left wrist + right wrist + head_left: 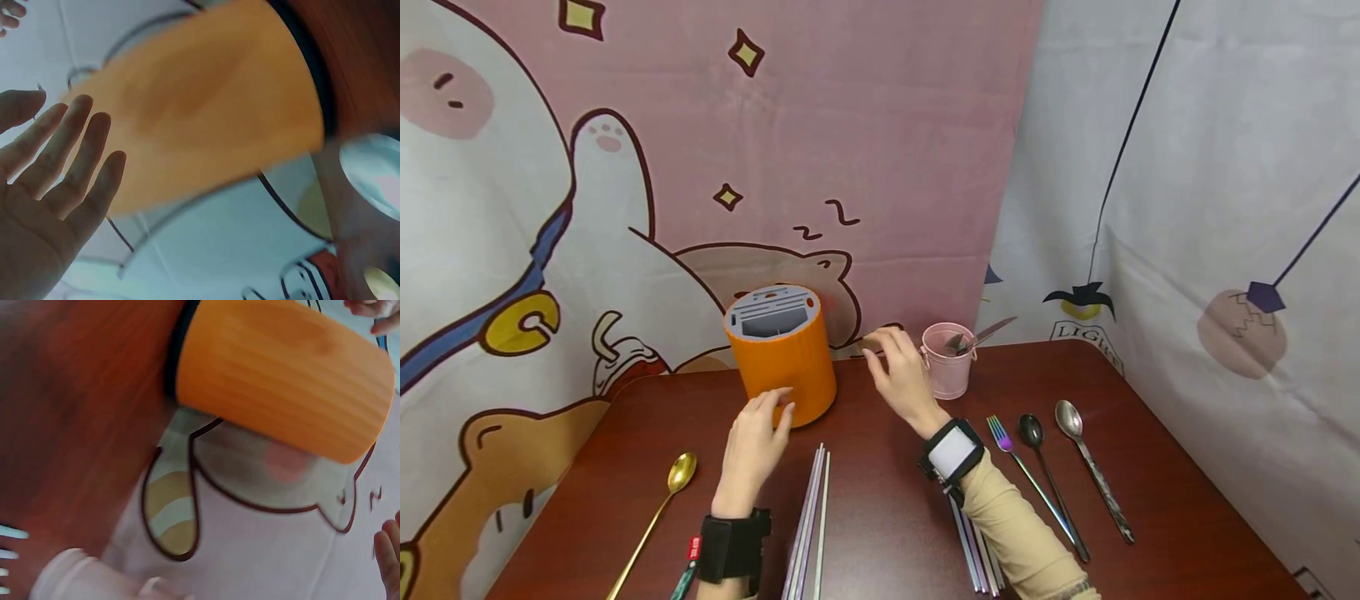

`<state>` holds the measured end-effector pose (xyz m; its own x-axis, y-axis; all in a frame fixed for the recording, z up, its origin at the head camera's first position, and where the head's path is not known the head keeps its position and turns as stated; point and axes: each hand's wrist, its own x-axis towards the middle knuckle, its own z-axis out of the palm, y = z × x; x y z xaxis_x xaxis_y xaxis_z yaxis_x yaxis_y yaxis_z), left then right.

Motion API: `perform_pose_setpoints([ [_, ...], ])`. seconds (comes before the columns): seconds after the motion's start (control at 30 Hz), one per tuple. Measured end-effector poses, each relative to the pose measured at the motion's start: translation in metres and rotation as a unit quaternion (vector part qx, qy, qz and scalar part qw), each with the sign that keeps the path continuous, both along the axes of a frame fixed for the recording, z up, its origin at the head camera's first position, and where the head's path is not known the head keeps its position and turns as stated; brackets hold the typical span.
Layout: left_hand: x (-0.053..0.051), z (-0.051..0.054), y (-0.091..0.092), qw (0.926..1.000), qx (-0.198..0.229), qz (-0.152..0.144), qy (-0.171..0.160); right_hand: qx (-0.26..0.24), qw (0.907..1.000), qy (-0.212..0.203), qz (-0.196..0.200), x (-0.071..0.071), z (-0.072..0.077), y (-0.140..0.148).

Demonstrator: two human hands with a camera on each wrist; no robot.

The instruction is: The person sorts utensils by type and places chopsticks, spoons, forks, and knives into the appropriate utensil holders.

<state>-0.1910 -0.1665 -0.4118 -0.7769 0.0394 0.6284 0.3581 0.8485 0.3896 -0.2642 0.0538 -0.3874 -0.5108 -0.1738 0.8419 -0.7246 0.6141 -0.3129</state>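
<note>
An orange cylindrical holder [790, 367] with a grey slotted top stands upright at the table's back. My left hand [752, 450] is in front of its lower left side, fingers apart and holding nothing; in the left wrist view the hand [56, 181] shows relaxed, spread fingers beside the orange wall [206, 100]. My right hand [902, 379] is raised between the holder and a pink bucket [947, 367], fingers loosely bent around nothing. The right wrist view shows only its fingertips at the right edge, apart from the holder [281, 375]. Utensils lean inside the bucket.
A gold spoon [681, 472] and a red-and-green utensil [685, 575] lie left. Metallic chopsticks [808, 525] lie centrally, with more [977, 558] beneath my right forearm. Rightward are a rainbow fork [1030, 475], black spoon [1032, 432] and silver spoon [1070, 419]. A patterned cloth hangs behind.
</note>
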Motion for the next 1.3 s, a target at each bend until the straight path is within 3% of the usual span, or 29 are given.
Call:
perform_pose_setpoints([
  [0.17,0.006,0.000,-0.030,0.9985,0.015,0.044,-0.028,0.094,0.9946,-0.008,0.043,-0.005,0.022,-0.019],
  [0.27,0.011,0.002,-0.049,0.9947,0.016,0.075,-0.069,0.134,0.9894,-0.014,0.053,-0.010,0.033,-0.029],
  [0.37,0.019,0.002,-0.068,0.9852,0.011,0.111,-0.130,0.168,0.9833,-0.029,0.063,-0.014,0.041,-0.039],
  [0.47,0.026,-0.001,-0.089,0.9694,0.001,0.146,-0.198,0.206,0.9750,-0.048,0.068,-0.018,0.045,-0.047],
  [0.63,0.036,-0.010,-0.117,0.9351,-0.005,0.192,-0.298,0.255,0.9628,-0.064,0.063,-0.021,0.046,-0.055],
  [0.8,0.043,-0.019,-0.135,0.9042,-0.002,0.190,-0.383,0.274,0.9574,-0.068,0.060,-0.022,0.040,-0.056],
  [0.97,0.048,-0.026,-0.142,0.8819,0.008,0.196,-0.429,0.278,0.9556,-0.078,0.057,-0.024,0.036,-0.054],
  [1.13,0.049,-0.032,-0.145,0.8743,0.024,0.206,-0.439,0.271,0.9579,-0.070,0.064,-0.025,0.036,-0.057],
  [1.3,0.050,-0.039,-0.148,0.8792,0.036,0.182,-0.439,0.283,0.9546,-0.074,0.057,-0.024,0.034,-0.060],
])
